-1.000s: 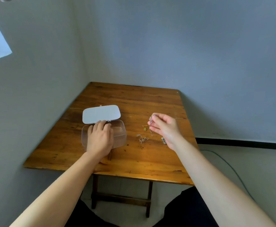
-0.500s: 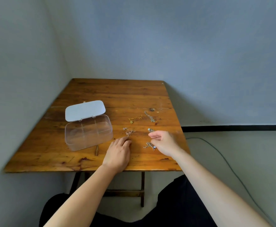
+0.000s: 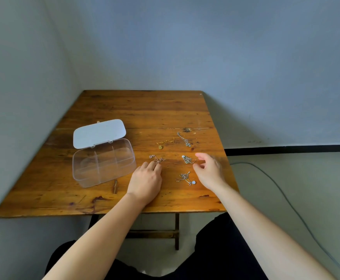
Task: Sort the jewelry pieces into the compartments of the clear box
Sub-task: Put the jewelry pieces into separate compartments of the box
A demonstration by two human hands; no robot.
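Your wooden counter [image 3: 124, 110] carries the open clear box [image 3: 103, 162] at left, its compartments bare. Your left hand [image 3: 145, 181] lies flat, fingertips touching one chain [image 3: 156, 159]. Your right hand [image 3: 210, 171] hovers, grip apart, beside another chain [image 3: 187, 159].

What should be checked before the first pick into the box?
1. Clear box lid open: ok.
2. Compartments free of jewelry: ok, none seen inside.
3. Left hand on a piece: ok, fingertips touch the pinkish chain.
4. Right hand free: ok, open, holding nothing.
5. Pieces apart on the table: ok, five separate clusters.
6. Pinkish chain untangled: cannot tell.
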